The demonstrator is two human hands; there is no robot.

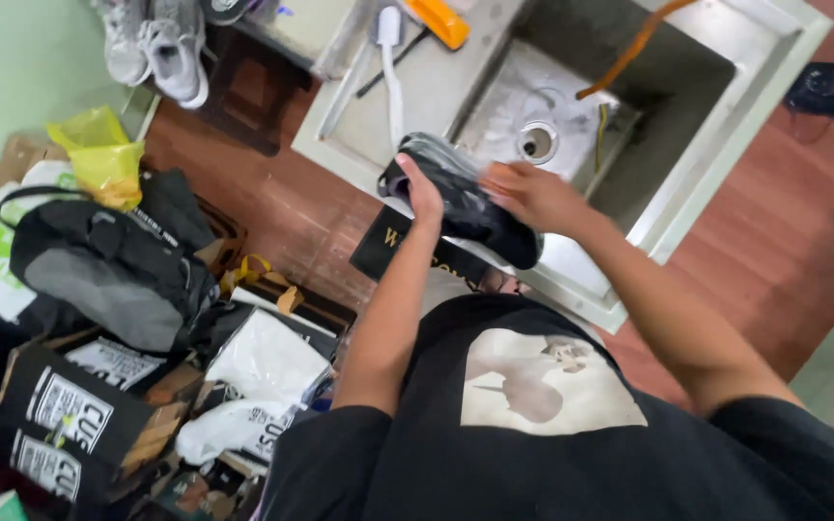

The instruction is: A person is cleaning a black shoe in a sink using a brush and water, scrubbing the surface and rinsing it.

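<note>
I hold a black shoe with a grey upper in front of my chest, over the near edge of a steel sink. My left hand grips its left end, fingers wrapped around it. My right hand is closed over the top of the shoe near its right end. The shoe lies roughly level, slightly blurred. My black T-shirt fills the lower frame.
A white brush and an orange-handled brush lie on the sink's drainboard. An orange hose hangs into the basin. Grey sneakers sit top left. Bags, a black backpack and boxes crowd the floor on the left.
</note>
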